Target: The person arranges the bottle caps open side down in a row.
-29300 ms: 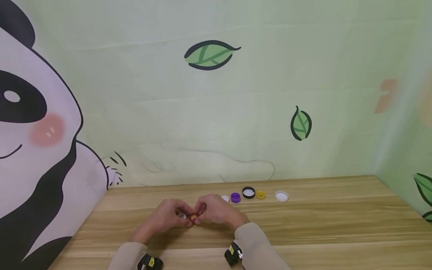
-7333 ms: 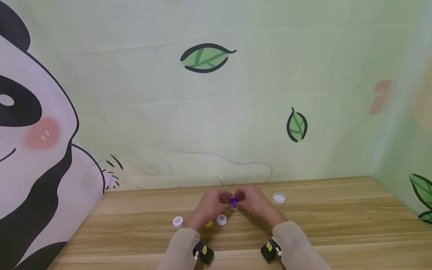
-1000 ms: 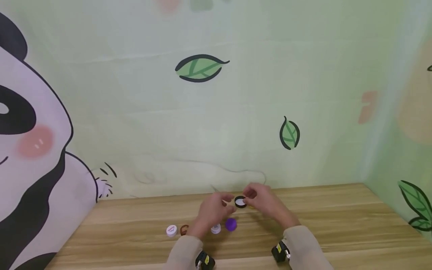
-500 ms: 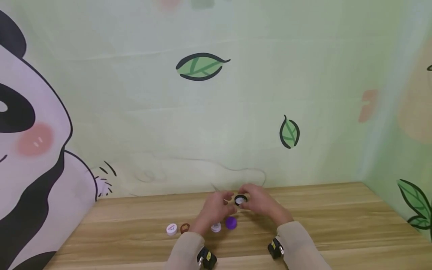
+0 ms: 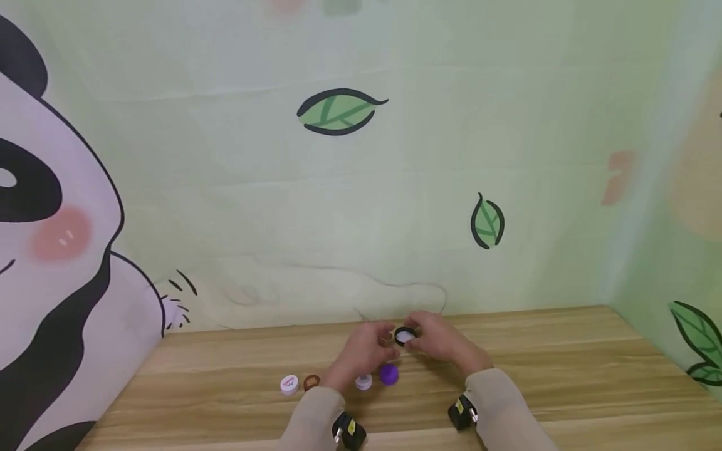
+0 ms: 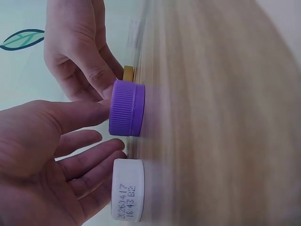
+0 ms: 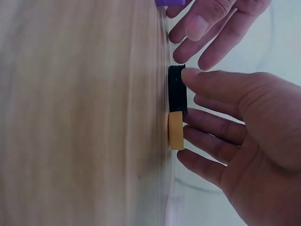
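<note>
My right hand [image 5: 442, 340] pinches a black bottle cap [image 5: 397, 337] at the back of the wooden table, thumb at its near edge and index finger behind. The cap lies with its pale inside up. Just left of it, my left hand [image 5: 361, 351] has relaxed, spread fingers and holds nothing. A purple cap [image 6: 123, 108] sits top up below the left fingertips, beside a white cap [image 6: 128, 190] with printed numbers. Right up against the black cap is a yellow cap [image 7: 176, 131], hidden behind the right hand in the head view.
Farther left in the front row lie a red-brown cap [image 5: 311, 383] and a white cap with a red mark [image 5: 289, 384]. A clear cap [image 7: 174, 209] stands past the yellow one. The printed wall [image 5: 254, 219] rises right behind the table [image 5: 536, 376].
The purple cap went from the back row through both hands to the front row, where the red-brown and white caps also lie. Since a second ago, my right hand moved left onto the black cap.
</note>
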Available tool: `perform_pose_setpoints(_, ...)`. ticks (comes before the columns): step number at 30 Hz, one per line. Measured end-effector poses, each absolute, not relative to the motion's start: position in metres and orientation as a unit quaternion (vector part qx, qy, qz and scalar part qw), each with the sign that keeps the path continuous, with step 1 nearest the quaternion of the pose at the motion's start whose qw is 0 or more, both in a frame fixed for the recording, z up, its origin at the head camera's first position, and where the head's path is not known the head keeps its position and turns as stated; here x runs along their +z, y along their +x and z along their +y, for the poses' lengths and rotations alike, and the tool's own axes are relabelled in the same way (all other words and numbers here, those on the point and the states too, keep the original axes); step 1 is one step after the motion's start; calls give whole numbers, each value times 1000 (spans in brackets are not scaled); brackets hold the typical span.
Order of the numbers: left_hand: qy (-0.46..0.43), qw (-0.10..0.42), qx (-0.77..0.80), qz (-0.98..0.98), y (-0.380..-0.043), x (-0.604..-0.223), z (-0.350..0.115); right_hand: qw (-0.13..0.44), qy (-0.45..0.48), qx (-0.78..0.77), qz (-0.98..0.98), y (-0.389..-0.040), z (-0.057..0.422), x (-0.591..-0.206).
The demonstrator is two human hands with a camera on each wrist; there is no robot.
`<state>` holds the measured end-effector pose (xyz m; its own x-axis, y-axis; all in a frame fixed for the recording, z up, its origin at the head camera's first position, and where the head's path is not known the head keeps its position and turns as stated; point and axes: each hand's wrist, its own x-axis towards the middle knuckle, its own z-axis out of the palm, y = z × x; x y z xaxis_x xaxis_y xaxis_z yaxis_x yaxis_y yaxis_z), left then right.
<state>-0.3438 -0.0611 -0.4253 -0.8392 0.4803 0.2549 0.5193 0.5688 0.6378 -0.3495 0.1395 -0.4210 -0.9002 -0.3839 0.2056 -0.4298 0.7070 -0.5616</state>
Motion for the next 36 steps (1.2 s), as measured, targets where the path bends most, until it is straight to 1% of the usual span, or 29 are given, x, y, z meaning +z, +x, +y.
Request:
perform_pose_setpoints(3, -284, 21, -367, -886, -343, -424, -60, 34, 215, 311, -925, -350, 140, -421)
perform_pose_setpoints(10, -296, 28, -364, -883, -345, -425, -60, 41, 223, 306, -925, -351, 141, -420)
perform_pose_setpoints(15, -288, 37, -367, -884, -345, -426, -62, 49, 226, 323, -918, -350, 141, -421)
perform_pose_setpoints(18, -267, 46, -365, -891, -344, -426, -65, 56, 231, 335, -912, -348, 141, -419)
perform_pose_setpoints(21, -246, 60, -365, -896, -343, -426, -67, 50, 228, 353, -906, -344, 141, -415)
perform_pose_setpoints(27, -248, 103, -366, -891, -343, -422, -70, 43, 221, 377, -898, -339, 142, -405)
perform_pose_setpoints(36, -250, 113, -370, -888, -341, -421, -69, 42, 217, 374, -901, -334, 148, -403)
